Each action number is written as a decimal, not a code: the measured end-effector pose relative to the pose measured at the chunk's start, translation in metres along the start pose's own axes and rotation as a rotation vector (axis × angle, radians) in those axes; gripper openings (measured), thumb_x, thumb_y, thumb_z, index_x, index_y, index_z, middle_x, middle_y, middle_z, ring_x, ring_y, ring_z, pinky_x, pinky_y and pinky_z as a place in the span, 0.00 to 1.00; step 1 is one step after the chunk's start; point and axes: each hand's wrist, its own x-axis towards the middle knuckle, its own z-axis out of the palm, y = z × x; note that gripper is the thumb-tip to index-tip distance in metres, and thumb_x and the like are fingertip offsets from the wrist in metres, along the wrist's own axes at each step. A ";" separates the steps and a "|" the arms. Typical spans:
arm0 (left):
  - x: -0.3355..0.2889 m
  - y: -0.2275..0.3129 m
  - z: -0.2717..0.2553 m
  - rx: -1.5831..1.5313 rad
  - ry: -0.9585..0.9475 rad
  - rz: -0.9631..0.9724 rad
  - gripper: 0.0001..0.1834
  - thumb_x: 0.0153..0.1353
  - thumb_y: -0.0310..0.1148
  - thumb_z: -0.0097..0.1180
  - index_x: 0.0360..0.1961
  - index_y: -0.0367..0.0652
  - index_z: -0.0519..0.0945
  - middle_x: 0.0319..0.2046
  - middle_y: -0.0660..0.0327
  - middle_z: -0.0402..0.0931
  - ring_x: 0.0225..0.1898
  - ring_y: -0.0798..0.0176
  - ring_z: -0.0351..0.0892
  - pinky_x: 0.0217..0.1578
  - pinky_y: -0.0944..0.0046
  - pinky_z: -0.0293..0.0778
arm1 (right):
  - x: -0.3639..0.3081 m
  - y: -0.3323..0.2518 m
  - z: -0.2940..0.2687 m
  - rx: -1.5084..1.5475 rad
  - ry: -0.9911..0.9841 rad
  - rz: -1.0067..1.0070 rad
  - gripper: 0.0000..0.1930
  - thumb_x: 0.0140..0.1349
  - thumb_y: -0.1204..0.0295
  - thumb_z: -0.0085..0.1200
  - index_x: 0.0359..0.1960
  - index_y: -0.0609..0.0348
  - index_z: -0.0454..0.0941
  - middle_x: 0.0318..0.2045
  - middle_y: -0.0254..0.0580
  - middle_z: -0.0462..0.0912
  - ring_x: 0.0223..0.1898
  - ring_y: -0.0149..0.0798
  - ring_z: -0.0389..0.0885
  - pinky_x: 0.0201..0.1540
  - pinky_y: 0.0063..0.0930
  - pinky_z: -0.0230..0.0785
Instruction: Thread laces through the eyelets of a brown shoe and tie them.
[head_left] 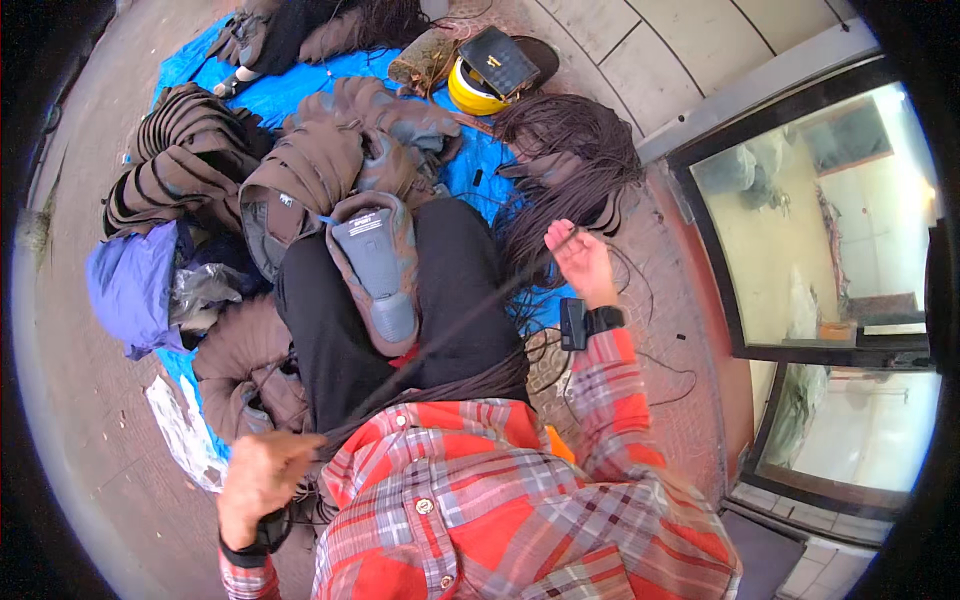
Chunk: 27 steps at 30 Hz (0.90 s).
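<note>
A long dark brown shoelace (462,325) runs taut and slanting across my lap between my two hands. My left hand (268,478), low at the left beside my shirt, is closed on one end of it, slightly blurred. Higher up at the right, my right hand (582,262) pinches the lace with palm turned up, beside a big heap of loose laces (580,145). Between my thighs lies a brown and grey shoe upper (372,260) with a grey inner face; neither hand touches it. More laces (470,385) lie across my waist.
Stacks of brown shoe uppers (190,165) lie on a blue tarp (468,165). A purple bag (135,285) is at the left. Beyond are a yellow container (472,92), a black purse (497,60) and another person's leg (290,35). Glass doors (800,220) stand at the right.
</note>
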 end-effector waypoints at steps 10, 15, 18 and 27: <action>0.066 -0.037 0.028 0.074 0.276 0.022 0.15 0.53 0.26 0.52 0.43 0.36 0.75 0.34 0.49 0.75 0.38 0.46 0.72 0.40 0.53 0.68 | -0.051 0.079 0.107 -0.584 -0.226 -0.203 0.10 0.61 0.79 0.49 0.44 0.69 0.69 0.35 0.52 0.79 0.35 0.40 0.81 0.42 0.34 0.77; 0.121 -0.051 0.068 -0.411 0.315 -0.112 0.12 0.59 0.27 0.53 0.43 0.36 0.78 0.33 0.53 0.80 0.33 0.63 0.79 0.37 0.66 0.74 | -0.074 0.142 0.126 -1.535 -0.666 -0.827 0.03 0.53 0.79 0.54 0.30 0.60 0.76 0.28 0.45 0.76 0.30 0.46 0.78 0.33 0.34 0.70; 0.138 -0.052 0.085 -0.482 0.355 -0.122 0.11 0.58 0.26 0.53 0.42 0.36 0.78 0.33 0.53 0.80 0.33 0.63 0.79 0.36 0.66 0.74 | -0.080 0.158 0.126 -1.572 -0.708 -0.703 0.05 0.52 0.79 0.51 0.31 0.60 0.74 0.27 0.50 0.72 0.32 0.54 0.74 0.33 0.41 0.67; 0.149 -0.052 0.083 -0.422 0.393 -0.221 0.10 0.57 0.30 0.52 0.38 0.41 0.80 0.27 0.53 0.80 0.30 0.54 0.81 0.33 0.60 0.73 | -0.077 0.159 0.133 -1.645 -0.766 -0.748 0.04 0.50 0.79 0.50 0.29 0.61 0.72 0.25 0.48 0.68 0.31 0.52 0.72 0.33 0.42 0.66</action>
